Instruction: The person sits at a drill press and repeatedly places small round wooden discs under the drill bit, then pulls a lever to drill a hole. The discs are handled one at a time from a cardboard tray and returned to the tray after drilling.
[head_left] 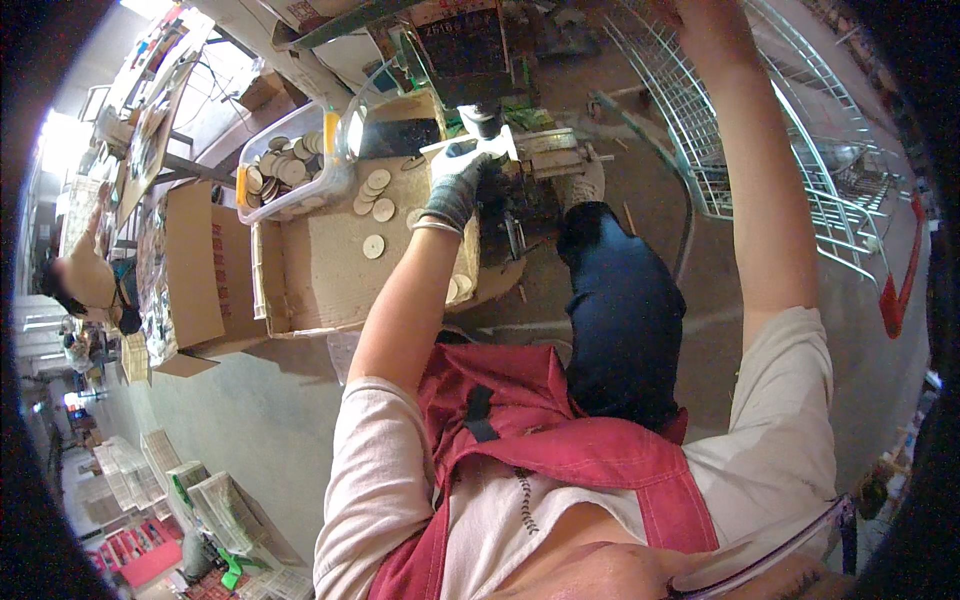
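A white flat workpiece (478,146) lies on the table of a small drill press (480,60), just under its spindle, with the gloved left hand (455,185) pressed on its near end, fingers curled down over it. The right hand (700,12) is raised to the top edge of the head view and cut off there, so I cannot tell how far open it is. Left of the press, round wooden discs (374,215) lie scattered on a flattened cardboard box (320,270), and more fill a clear plastic tub (290,165). A white wire rack (740,140) stands on the right over the concrete floor (250,420).
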